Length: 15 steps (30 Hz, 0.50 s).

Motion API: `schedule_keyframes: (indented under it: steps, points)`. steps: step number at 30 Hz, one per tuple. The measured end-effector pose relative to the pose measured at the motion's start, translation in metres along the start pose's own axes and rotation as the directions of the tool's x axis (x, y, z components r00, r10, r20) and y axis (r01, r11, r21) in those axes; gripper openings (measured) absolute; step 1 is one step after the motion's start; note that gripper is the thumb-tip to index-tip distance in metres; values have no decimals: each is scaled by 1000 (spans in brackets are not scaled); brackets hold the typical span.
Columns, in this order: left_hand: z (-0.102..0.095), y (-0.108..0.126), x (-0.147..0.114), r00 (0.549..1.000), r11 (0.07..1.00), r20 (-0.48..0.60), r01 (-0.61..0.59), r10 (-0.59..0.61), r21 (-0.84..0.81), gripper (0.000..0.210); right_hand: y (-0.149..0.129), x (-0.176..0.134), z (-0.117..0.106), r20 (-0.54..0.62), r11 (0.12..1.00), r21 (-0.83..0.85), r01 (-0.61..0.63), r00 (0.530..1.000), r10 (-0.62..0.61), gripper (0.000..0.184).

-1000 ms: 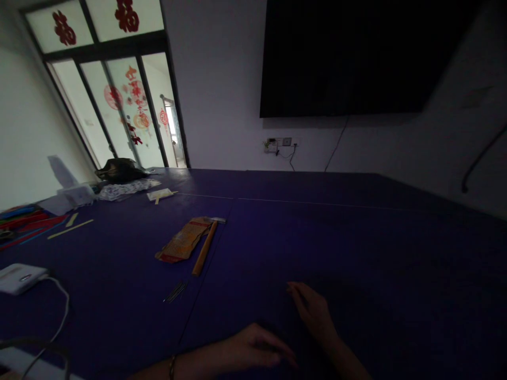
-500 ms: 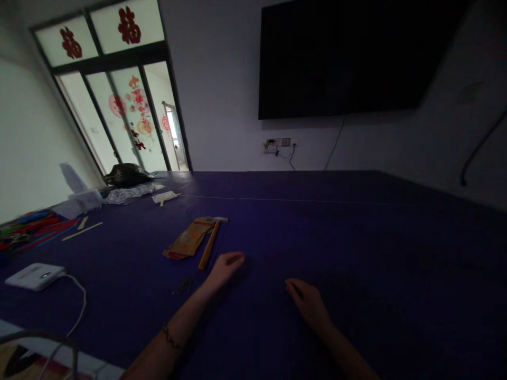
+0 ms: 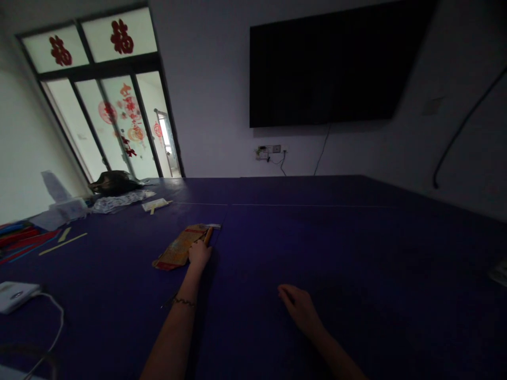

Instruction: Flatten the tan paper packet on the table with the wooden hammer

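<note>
Across purple tabletop (image 3: 253,248): left hand (image 3: 199,254) grasps hammer (image 3: 208,235) by handle, beside brown wrapper (image 3: 177,250); right hand (image 3: 300,307) half-curled, hold unclear. Pale wall (image 3: 209,105) behind carries dark screen (image 3: 328,71).

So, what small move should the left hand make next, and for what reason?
Probably the left hand should secure its grip around the hammer handle. The hand is at the handle, with the metal head beyond the fingers, but the view does not show how firmly it holds.
</note>
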<state>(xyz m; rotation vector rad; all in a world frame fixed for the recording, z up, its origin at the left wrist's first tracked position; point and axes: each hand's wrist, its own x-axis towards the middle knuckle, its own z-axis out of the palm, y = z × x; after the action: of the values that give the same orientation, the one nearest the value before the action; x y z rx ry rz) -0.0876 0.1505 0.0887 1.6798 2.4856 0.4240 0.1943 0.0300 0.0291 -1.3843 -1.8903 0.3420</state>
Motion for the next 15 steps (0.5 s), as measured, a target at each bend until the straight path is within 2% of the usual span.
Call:
schedule_keyframes:
  steps: [7, 15]
  points:
    - [14, -1, 0, 998, 999, -63, 34, -31, 40, 42, 0, 0, 2, 13, 1000, -26, -10, 1000, 11, 29]
    - [22, -6, 3, 997, 999, -69, 27, -25, 28, 38, 1, -1, 2, 33, 999, -26, -22, 999, 23, 29]
